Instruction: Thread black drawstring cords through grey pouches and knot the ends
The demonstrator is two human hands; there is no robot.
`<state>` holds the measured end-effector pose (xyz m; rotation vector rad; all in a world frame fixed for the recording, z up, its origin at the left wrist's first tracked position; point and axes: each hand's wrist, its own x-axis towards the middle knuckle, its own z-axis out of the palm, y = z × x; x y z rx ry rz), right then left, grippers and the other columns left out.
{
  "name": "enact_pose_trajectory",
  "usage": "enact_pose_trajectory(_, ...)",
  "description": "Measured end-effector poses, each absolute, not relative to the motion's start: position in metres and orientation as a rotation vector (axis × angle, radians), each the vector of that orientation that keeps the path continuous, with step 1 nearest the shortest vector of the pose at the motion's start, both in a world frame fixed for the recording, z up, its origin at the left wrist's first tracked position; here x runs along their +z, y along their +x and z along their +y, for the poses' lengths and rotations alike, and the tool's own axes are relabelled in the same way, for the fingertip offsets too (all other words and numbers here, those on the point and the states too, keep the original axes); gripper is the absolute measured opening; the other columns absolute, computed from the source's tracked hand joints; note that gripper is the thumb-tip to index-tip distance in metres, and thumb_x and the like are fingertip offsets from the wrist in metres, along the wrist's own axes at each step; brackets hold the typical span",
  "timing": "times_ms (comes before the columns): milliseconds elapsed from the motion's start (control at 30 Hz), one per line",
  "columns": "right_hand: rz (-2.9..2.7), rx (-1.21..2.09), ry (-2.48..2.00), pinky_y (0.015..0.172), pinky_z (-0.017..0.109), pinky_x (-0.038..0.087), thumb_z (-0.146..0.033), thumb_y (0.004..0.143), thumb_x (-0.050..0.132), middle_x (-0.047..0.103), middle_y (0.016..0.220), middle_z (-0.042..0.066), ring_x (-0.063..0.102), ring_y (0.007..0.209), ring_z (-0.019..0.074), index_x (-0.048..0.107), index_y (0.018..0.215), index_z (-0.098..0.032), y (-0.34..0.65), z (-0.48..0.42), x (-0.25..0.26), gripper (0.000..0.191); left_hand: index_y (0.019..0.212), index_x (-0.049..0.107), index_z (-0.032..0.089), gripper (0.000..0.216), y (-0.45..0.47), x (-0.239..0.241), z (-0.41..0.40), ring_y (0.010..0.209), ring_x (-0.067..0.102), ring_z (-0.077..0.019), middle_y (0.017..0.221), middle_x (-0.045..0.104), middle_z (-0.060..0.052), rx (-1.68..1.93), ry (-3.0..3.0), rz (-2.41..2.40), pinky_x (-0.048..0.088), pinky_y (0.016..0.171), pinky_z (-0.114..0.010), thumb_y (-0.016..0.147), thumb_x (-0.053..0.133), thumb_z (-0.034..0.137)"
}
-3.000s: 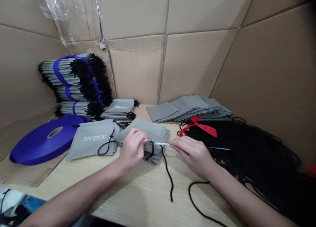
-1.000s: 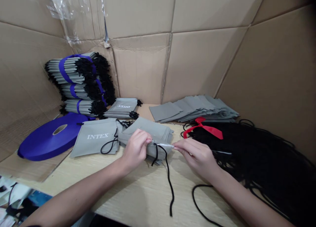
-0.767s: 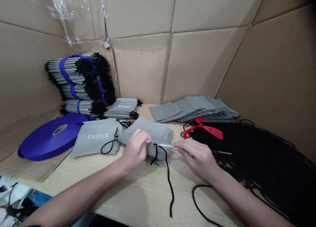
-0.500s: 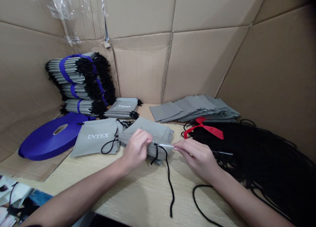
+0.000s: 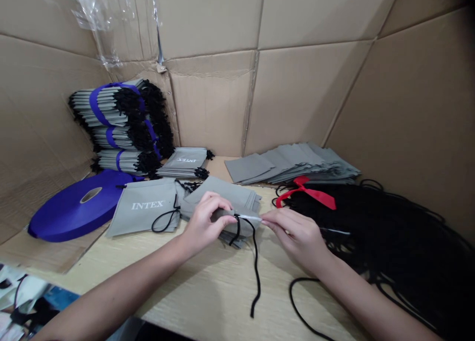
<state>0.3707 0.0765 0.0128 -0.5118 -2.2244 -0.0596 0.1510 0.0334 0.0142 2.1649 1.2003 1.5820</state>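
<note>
The left hand (image 5: 204,223) is curled closed around a grey drawstring pouch (image 5: 226,196), and the right hand (image 5: 295,239) pinches a white threading strip (image 5: 248,217) between thumb and fingers, its tip at the pouch's hem. A black cord (image 5: 255,276) hangs from there toward the worktop (image 5: 193,301). A small stack of pouches (image 5: 232,241) lies beneath. Just left of the left hand is a flat INTEX pouch (image 5: 141,208), then a purple ribbon roll (image 5: 55,222). Right of the right hand, a heap of black cords (image 5: 374,232) carries a red ribbon tie (image 5: 308,195). Fanned grey pouches (image 5: 289,164) and purple-banded bundles (image 5: 111,118) sit farther off, before a cardboard wall (image 5: 297,93).
</note>
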Motion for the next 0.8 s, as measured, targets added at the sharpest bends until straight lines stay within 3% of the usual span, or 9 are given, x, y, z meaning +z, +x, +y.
enact_pose_trajectory(133,-2.234,-0.072,-0.515,0.064,0.027,0.046,-0.015,0.085,0.05,0.064,0.077,0.005,0.058,0.069,0.0148,0.062,0.087,-0.019,0.3714,0.078,0.0118,0.012,0.062,0.049,0.018,0.018,0.151,0.0125,0.0362,0.089,0.053,-0.0194,0.081,0.065,-0.005,1.63,2.083,1.166,0.043,0.081,-0.037,0.074,0.061,0.012)
enact_pose_trajectory(300,-2.276,-0.132,-0.532,0.064,0.026,0.045,-0.016,0.086,0.051,0.064,0.075,0.004,0.058,0.068,0.0141,0.063,0.086,-0.018,0.3709,0.0793,0.0079,0.012,0.068,0.056,0.018,0.017,0.1459,0.0129,0.0383,0.101,0.05,-0.0212,0.082,0.068,-0.005,1.546,2.373,1.132,0.04,0.089,-0.042,0.082,0.049,0.01)
enact_pose_trajectory(800,-2.261,-0.129,-0.523,0.062,0.025,0.044,-0.015,0.085,0.052,0.063,0.074,0.004,0.057,0.067,0.0135,0.062,0.087,-0.017,0.3702,0.0783,0.0068,0.011,0.066,0.048,0.018,0.024,0.1446,0.0118,0.0377,0.078,0.05,-0.0161,0.076,0.064,-0.003,1.506,2.4,1.176,0.039,0.083,-0.037,0.087,0.039,0.013)
